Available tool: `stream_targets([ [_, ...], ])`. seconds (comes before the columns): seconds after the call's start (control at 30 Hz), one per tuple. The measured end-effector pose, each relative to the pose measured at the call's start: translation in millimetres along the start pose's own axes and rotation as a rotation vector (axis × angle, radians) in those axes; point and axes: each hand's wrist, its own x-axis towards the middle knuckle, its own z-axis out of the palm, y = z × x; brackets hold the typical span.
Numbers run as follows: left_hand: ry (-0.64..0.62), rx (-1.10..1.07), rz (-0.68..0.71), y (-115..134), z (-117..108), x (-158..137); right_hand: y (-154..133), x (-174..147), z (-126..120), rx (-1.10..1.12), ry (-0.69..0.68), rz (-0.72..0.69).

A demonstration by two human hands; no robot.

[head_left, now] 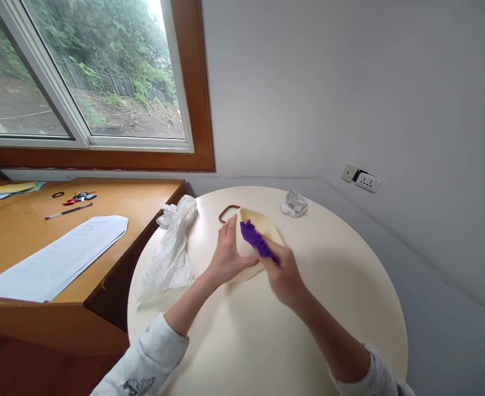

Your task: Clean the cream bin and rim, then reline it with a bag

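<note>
A cream-coloured container with a brown loop handle is tilted over the middle of the round table. My left hand grips its near side, thumb and fingers spread around the wall. A crumpled purple cloth is pinched in my right hand, its far end over the container's opening. I cannot tell whether the cloth touches the inside. My right fingers are partly hidden and slightly blurred.
On the round table lie a white plastic bag at the left and a crumpled white wad at the back right. The wooden desk beside it holds papers, a pen and keys.
</note>
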Motion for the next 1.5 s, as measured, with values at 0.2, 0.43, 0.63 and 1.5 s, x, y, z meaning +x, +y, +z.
stream_targets([
  [0.2, -0.042, 0.028, -0.002, 4.5, -5.2, -9.0, -2.1, 28.1, -21.7, 0.632, 0.202, 0.322],
  [0.43, -0.063, 0.029, 0.057, 11.3, -1.8, -15.7, 45.1, 65.3, -50.7, 0.089, 0.419, 0.208],
  [0.63, -0.057, 0.037, 0.076, 12.8, -0.1, -15.4, 49.4, 66.6, -23.8, -0.052, 0.16, 0.17],
  [1.5, 0.398, -0.233, -0.262, -26.2, -21.0, -28.8, 120.3, 66.2, -52.5, 0.437, 0.575, 0.488],
])
